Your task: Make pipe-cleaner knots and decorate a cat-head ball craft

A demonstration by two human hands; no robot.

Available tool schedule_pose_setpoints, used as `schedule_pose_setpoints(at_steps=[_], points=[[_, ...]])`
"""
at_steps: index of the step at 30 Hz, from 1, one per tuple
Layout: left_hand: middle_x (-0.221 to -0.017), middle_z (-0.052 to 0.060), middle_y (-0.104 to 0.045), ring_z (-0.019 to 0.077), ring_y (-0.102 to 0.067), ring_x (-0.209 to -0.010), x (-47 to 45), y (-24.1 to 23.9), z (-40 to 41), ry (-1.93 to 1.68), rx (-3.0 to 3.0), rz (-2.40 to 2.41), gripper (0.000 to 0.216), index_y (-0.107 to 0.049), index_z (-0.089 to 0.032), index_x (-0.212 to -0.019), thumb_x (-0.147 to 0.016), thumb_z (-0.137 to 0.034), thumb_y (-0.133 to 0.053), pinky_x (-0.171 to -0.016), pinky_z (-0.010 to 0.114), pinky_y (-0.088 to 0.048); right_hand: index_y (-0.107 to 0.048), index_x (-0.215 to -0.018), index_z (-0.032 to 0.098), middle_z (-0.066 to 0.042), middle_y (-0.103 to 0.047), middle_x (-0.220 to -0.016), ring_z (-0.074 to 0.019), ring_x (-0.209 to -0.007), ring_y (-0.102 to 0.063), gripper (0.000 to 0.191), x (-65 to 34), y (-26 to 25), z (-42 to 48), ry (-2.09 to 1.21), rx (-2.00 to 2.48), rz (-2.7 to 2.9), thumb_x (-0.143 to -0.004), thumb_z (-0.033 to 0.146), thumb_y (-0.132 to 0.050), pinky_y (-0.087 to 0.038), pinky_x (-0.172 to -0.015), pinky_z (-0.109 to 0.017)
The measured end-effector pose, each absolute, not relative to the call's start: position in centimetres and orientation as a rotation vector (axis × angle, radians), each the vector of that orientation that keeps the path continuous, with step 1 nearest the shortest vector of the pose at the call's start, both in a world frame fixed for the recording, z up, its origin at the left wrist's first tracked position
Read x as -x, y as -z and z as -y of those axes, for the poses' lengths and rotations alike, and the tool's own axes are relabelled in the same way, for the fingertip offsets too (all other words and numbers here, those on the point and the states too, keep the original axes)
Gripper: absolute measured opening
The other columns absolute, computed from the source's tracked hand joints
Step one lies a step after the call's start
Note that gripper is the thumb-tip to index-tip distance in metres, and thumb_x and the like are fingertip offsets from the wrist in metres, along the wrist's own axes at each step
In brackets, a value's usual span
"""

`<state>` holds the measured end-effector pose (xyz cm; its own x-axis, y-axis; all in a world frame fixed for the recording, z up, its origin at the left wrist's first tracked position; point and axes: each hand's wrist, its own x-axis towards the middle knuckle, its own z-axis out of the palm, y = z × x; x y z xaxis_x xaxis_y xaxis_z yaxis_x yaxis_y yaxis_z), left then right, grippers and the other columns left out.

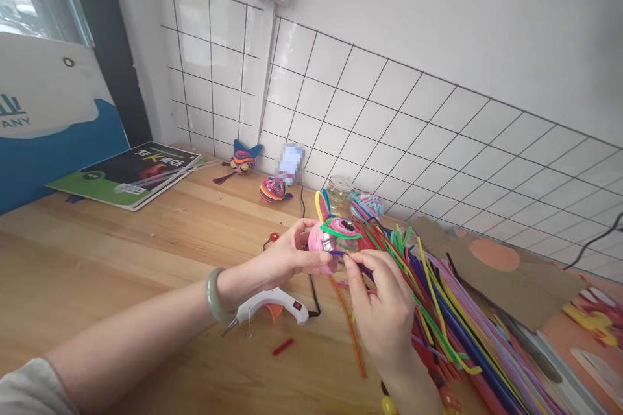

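Note:
Between the thumb and fingers of my left hand is a clear ball partly covered in pink pipe cleaner. It carries a green-edged eye shape and upright ears outlined in yellow and blue. My right hand pinches a dark blue-purple pipe cleaner against the ball's lower front. Part of that strip is hidden by my fingers. Below my left wrist, a white glue gun lies on its side on the wooden table. An orange pipe cleaner stretches beside my right hand.
Many coloured pipe cleaners are heaped on the right near cardboard. Along the wall stand finished ornaments, a phone and a glass jar. Booklets lie at left. A red stub is in front.

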<state>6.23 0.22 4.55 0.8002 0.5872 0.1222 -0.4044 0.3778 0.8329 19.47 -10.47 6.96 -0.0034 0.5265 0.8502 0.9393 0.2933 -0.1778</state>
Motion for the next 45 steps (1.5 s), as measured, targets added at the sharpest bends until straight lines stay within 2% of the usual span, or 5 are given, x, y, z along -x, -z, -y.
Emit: schedule_pose_setpoints(at_steps=[14,20,34,38,45], points=[[-0.109,0.009,-0.059,0.0217,-0.063,-0.096,-6.48,-4.35,-0.14,-0.696,-1.061,-0.188,0.053,-0.042,-0.020,-0.110,-0.070,-0.019,-0.077,-0.083,0.043,-0.052,-0.057,-0.087,0.018,-0.003,-0.062,-0.080,-0.0144,-0.076,-0.060,0.009,-19.32,-6.98,10.40,0.537,1.360,1.609,-0.085,0.010,-0.058,-0.050,-0.071,-0.028],[-0.109,0.007,-0.058,0.0165,-0.063,-0.090,-6.39,-4.43,-0.19,-0.635,-0.961,-0.202,0.046,-0.045,-0.019,-0.108,-0.073,-0.021,-0.074,-0.082,0.038,-0.052,-0.058,-0.086,0.018,-0.004,-0.062,-0.081,-0.0149,-0.078,-0.060,0.008,-19.42,-7.05,10.28,0.535,1.343,1.580,-0.084,0.011,-0.060,-0.050,-0.072,-0.028],[-0.117,0.011,-0.056,0.0214,-0.061,-0.100,-6.50,-4.53,-0.08,-0.611,-0.962,-0.213,0.049,-0.045,-0.019,-0.110,-0.071,-0.019,-0.076,-0.090,0.045,-0.048,-0.060,-0.087,0.018,-0.004,-0.062,-0.080,-0.0152,-0.075,-0.061,0.007,-19.29,-7.23,10.43,0.433,1.335,1.579,-0.085,0.011,-0.057,-0.051,-0.067,-0.027],[-0.116,0.010,-0.057,0.0191,-0.062,-0.097,-6.42,-4.44,-0.17,-0.621,-0.933,-0.202,0.046,-0.046,-0.019,-0.110,-0.073,-0.019,-0.074,-0.089,0.041,-0.049,-0.061,-0.094,0.018,-0.005,-0.063,-0.082,-0.0152,-0.077,-0.060,0.013,-19.22,-7.22,10.56,0.402,1.321,1.641,-0.085,0.009,-0.058,-0.051,-0.067,-0.027],[-0.103,0.008,-0.060,0.0146,-0.064,-0.085,-6.43,-4.54,-0.39,-0.636,-0.892,-0.168,0.037,-0.049,-0.017,-0.109,-0.079,-0.026,-0.069,-0.082,0.034,-0.052,-0.060,-0.091,0.016,-0.006,-0.063,-0.078,-0.0165,-0.073,-0.060,0.016,-19.26,-6.70,10.40,0.531,1.273,1.788,-0.081,0.003,-0.060,-0.051,-0.066,-0.031]])
